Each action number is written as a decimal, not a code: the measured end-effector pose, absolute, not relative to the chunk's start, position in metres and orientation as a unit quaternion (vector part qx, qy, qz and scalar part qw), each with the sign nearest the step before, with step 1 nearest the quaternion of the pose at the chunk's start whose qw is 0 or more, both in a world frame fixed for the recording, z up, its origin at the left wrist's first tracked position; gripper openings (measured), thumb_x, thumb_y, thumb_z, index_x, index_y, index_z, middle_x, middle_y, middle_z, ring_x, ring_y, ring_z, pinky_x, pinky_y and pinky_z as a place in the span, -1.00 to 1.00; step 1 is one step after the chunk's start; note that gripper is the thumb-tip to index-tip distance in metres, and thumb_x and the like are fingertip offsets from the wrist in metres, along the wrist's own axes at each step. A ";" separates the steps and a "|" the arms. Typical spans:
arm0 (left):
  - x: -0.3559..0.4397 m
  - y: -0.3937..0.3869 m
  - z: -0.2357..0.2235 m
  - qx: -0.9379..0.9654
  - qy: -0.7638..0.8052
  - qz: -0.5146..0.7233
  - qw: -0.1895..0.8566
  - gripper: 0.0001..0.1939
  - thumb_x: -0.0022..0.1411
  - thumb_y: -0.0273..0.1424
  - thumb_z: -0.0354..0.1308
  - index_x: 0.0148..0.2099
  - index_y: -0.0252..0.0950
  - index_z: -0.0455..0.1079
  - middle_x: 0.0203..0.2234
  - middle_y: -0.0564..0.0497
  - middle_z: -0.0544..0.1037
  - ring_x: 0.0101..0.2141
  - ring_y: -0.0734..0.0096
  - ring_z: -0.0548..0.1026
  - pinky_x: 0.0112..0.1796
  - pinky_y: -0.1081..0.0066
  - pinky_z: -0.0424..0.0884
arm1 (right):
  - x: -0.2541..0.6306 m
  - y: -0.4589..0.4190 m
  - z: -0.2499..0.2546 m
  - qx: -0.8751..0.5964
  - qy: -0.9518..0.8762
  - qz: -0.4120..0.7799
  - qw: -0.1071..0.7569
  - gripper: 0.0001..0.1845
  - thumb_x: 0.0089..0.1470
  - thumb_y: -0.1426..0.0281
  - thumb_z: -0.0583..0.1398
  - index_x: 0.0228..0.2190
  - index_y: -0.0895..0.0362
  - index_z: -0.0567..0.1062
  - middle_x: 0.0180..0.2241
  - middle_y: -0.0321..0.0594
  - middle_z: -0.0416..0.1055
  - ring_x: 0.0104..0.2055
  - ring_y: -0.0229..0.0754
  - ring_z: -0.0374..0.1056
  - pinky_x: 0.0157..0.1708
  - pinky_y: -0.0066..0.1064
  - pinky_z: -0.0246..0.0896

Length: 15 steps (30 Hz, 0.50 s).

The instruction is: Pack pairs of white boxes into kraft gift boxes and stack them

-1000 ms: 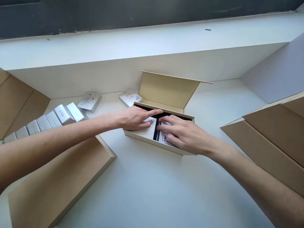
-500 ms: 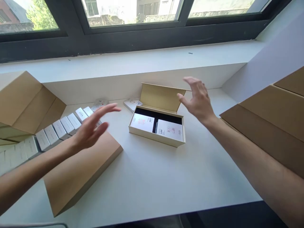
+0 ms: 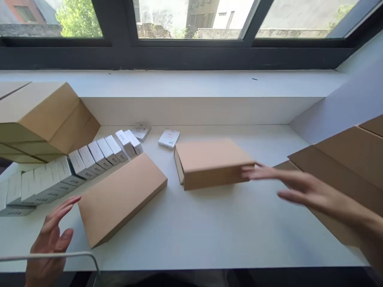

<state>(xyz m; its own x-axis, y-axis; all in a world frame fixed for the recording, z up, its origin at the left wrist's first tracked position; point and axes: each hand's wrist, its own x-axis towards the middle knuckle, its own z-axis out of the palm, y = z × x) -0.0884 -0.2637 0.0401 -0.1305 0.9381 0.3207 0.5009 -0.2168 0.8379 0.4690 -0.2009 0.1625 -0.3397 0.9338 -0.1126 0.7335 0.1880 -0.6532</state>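
At the middle of the table lies a brown lidded box [image 3: 214, 155], its lid now down so that the contents are hidden. My right hand [image 3: 290, 183], slightly blurred, is stretched out with its fingertips at the right front corner of that box; whether they touch it I cannot tell. On the lower left my left hand [image 3: 52, 239] holds nothing, fingers apart, close to the near-left corner of a second brown box [image 3: 124, 195]. That box lies flat and closed at an angle.
Small white boxes [image 3: 95, 153] stand in a slanting row on the left. Two more white packs, one a flat white pack [image 3: 169, 138], lie near the back wall. Large cartons stand at left [image 3: 44, 107] and right [image 3: 344, 159]. A grey cable [image 3: 60, 255] crosses the lower left.
The middle box's lid has swung down over its white packs. My right hand has moved down and towards me, my left hand back to the lower left. The view has shifted.
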 end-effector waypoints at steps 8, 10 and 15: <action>-0.040 -0.213 0.096 0.736 0.517 0.405 0.164 -0.61 0.35 -0.26 0.06 0.20 -0.09 0.30 0.33 -0.02 0.21 0.35 0.06 0.10 0.30 -0.10 0.07 | 0.447 -0.173 0.105 -0.770 -0.460 0.288 0.336 -0.41 0.05 -0.09 0.13 0.09 -0.21 0.37 0.14 -0.24 0.40 0.20 0.17 0.29 0.21 0.02 0.19; -0.006 -0.193 0.119 0.762 0.482 0.349 0.257 -0.60 0.34 -0.17 0.05 0.18 -0.11 0.35 0.34 -0.03 0.20 0.32 0.04 0.16 0.28 -0.07 0.13 | 0.436 -0.148 0.097 -0.767 -0.443 0.327 0.328 -0.47 0.01 -0.06 0.15 -0.07 -0.04 0.48 0.08 -0.16 0.45 0.21 0.18 0.27 0.21 -0.02 0.19; 0.102 -0.158 0.133 0.586 0.455 0.205 0.638 -0.12 0.22 -0.02 0.11 0.45 -0.21 -0.11 0.34 -0.21 0.18 0.32 0.00 0.17 0.27 0.04 0.14 | 0.429 -0.136 0.075 -0.745 -0.492 0.255 0.373 -0.45 0.01 -0.09 0.09 -0.18 0.03 0.53 0.03 -0.14 0.49 0.22 0.25 0.25 0.27 0.06 0.07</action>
